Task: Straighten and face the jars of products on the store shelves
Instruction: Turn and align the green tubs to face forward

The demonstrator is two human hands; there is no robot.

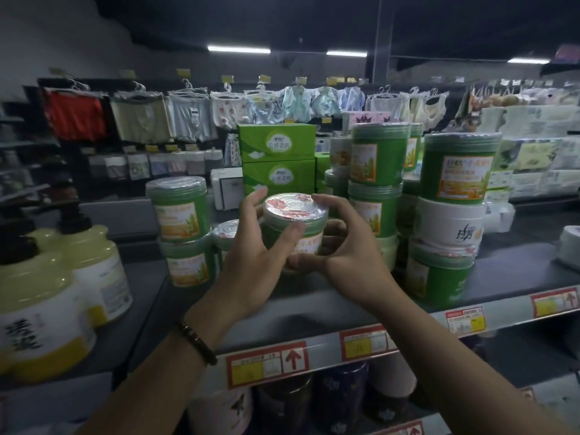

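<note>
Both the left hand and the right hand gripped a green jar, fingers curled round its sides, above the shelf.

2 hands, 1 held jar, 2 pump bottles.

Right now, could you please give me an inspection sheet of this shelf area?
Surface: dark shelf, price tags along its front rail.
Job's things: green jar between both hands; left stack and right stack of green jars; a white jar in the right stack.
Clutter: pump bottles at left; green boxes behind.
Grippers: left hand and right hand both grip the green jar.
Cables: nothing seen.
Surroundings: garments hanging on the far wall.
</note>
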